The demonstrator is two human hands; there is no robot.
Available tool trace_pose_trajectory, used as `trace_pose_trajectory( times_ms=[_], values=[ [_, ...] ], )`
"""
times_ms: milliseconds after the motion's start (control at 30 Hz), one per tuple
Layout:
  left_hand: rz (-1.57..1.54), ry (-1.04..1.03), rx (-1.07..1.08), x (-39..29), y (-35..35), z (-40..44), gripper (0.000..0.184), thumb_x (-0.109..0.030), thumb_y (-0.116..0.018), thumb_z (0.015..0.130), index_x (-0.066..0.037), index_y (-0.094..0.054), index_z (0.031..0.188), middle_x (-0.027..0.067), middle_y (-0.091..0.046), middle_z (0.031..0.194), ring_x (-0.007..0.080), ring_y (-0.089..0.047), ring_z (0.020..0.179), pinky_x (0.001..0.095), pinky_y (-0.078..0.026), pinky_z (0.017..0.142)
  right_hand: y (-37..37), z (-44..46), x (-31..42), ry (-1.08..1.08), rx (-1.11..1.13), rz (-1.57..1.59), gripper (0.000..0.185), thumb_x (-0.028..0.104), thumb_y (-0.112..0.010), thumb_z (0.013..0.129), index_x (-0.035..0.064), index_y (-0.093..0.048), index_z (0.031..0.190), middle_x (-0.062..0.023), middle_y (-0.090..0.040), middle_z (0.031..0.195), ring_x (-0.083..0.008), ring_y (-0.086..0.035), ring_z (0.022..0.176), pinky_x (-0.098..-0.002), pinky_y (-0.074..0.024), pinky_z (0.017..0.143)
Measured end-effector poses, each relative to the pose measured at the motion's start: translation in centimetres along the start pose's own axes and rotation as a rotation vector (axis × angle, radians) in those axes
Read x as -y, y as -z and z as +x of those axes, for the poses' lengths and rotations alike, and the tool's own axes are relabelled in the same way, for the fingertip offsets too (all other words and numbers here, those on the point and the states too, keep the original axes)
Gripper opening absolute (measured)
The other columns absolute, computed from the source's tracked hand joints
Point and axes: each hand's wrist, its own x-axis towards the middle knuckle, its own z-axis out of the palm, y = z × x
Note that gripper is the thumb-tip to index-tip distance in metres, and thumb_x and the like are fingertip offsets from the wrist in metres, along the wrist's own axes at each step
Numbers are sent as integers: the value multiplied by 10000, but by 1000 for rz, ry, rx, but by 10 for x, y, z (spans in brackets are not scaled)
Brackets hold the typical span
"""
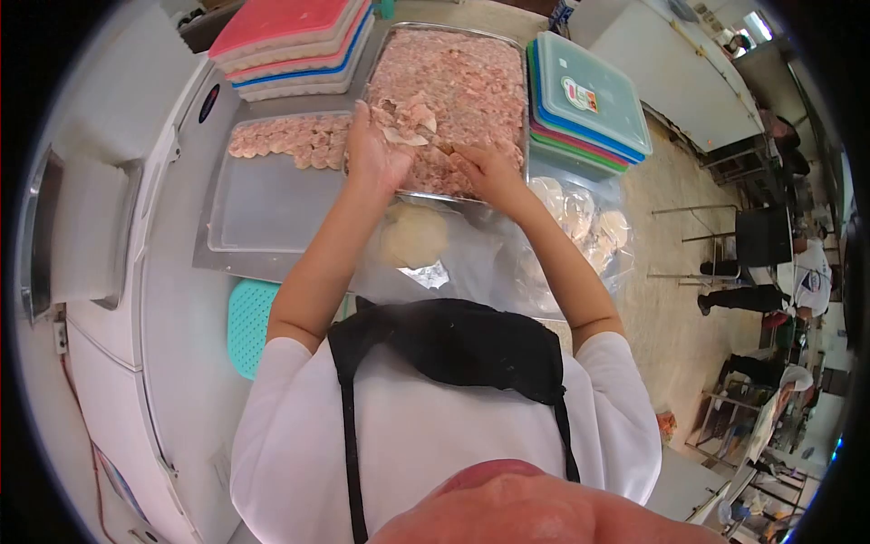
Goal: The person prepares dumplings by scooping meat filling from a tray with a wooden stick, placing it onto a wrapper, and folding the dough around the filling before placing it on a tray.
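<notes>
A large metal tray (527, 109) full of pink minced meat (453, 72) lies in front of me. Over its near left part, my left hand (376, 152) is cupped palm up, holding a thin pale dough wrapper (408, 136) with some meat on it. My right hand (494, 172) is above the tray's near right part, its fingers closed around something small pointing at the wrapper; I cannot make out what. Nearer my body, a stack of round dough wrappers (415, 234) rests on clear plastic. Rows of small filled dumplings (290, 140) occupy the far end of a shallow plastic tray (258, 213) at left.
Stacked trays with red and blue edges (299, 45) stand at the far left. At right are stacked coloured lidded containers (589, 100) and plastic bags of round wrappers (575, 222). A turquoise perforated basket (251, 326) sits lower left. Other people (811, 276) work at far right.
</notes>
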Motion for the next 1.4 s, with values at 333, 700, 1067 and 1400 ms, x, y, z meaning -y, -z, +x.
trace_pose_trajectory(
  times_ms=[333,700,1067,1400],
  values=[
    [48,-44,-168,44,18,19,642,-593,-354,928,-56,-473,1259,166,-449,1307,345,-428,1200,571,-321,1024,61,-28,3,29,87,-450,141,162,-536,878,57,-618,927,-158,-603,858,-361,-623,795,-447,-500,650],
    [84,-176,-319,59,6,24,454,-432,-506,920,-78,-486,1204,169,-463,1263,394,-435,1204,566,-369,1013,86,-10,-18,80,185,-428,212,178,-540,902,43,-632,1036,-174,-615,871,-353,-623,835,-436,-493,716],
    [1470,-496,350,20,-13,2,650,-130,-743,766,-49,-435,1333,129,-496,1316,241,-487,1205,368,-403,1009,137,-6,-1,25,218,56,293,246,-519,931,-2,-631,1039,-213,-632,905,-369,-604,845,-397,-472,734],
    [1860,-224,59,17,-13,3,566,-146,-771,749,19,-515,1226,122,-593,1175,210,-557,1099,337,-448,940,122,4,-20,-332,555,342,360,337,-508,971,23,-653,871,-27,-529,623,-100,-451,539,-248,-364,500]
  ],
)
